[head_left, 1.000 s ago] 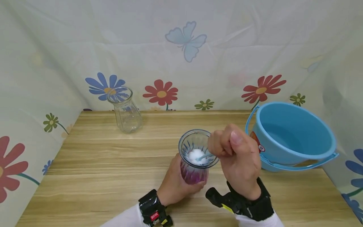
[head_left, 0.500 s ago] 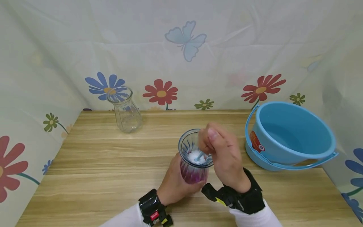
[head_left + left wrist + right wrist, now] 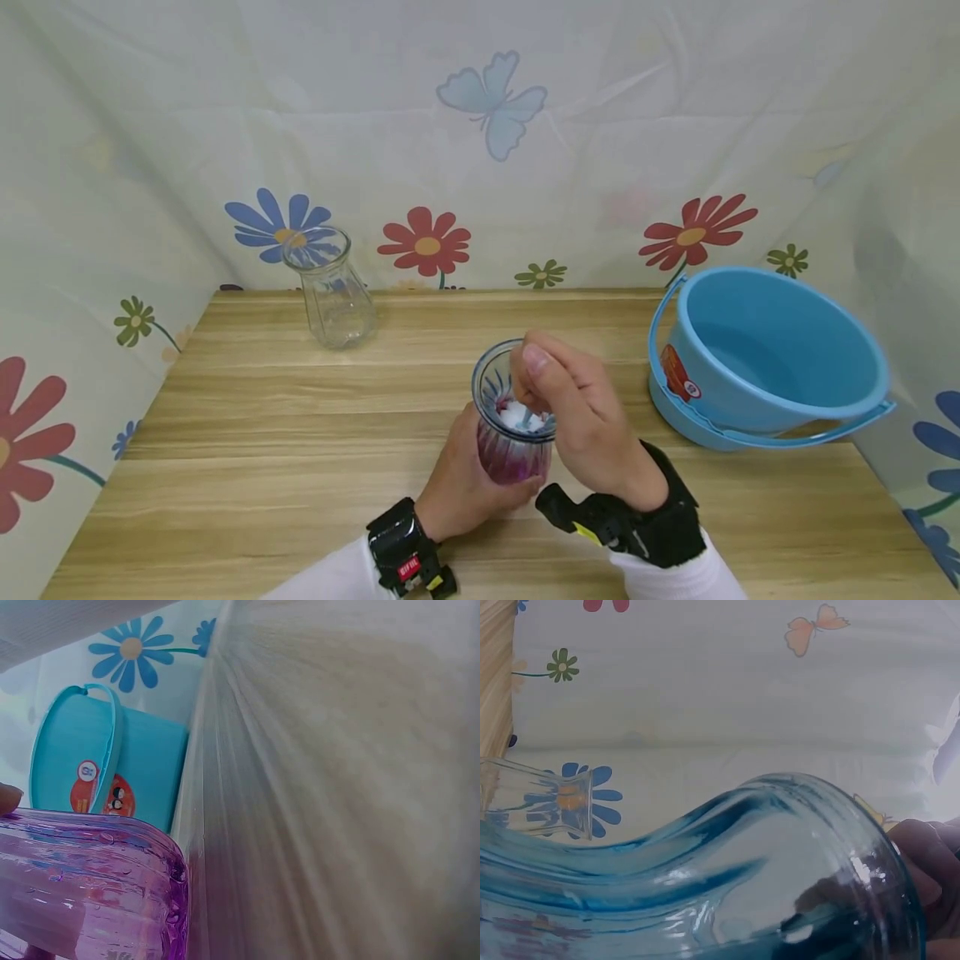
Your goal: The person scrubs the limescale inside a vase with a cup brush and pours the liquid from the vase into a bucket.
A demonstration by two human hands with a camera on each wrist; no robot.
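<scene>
My left hand (image 3: 459, 487) grips the lower body of a ribbed glass vase (image 3: 516, 458), blue-tinted at its flared rim and purple at its base. The vase stands near the middle of the table; its purple base (image 3: 97, 889) fills the lower left of the left wrist view. Over the rim, my right hand (image 3: 592, 429), fingers curled, holds the blue stem of what looks like a bottle brush (image 3: 514, 413). Its white head sits inside the vase, partly hidden by the hand. The flared blue glass (image 3: 727, 877) fronts the right wrist view.
A clear glass vase (image 3: 339, 308) stands at the back left of the wooden table (image 3: 247, 433). On the right is a light blue bucket (image 3: 750, 400), its handle lowered toward the front. Flower-printed cloth (image 3: 570, 192) hangs behind and at both sides.
My right hand has moved left and slightly down over the vase's mouth, and the white brush head appears lower inside. My left hand and the vase have stayed in place.
</scene>
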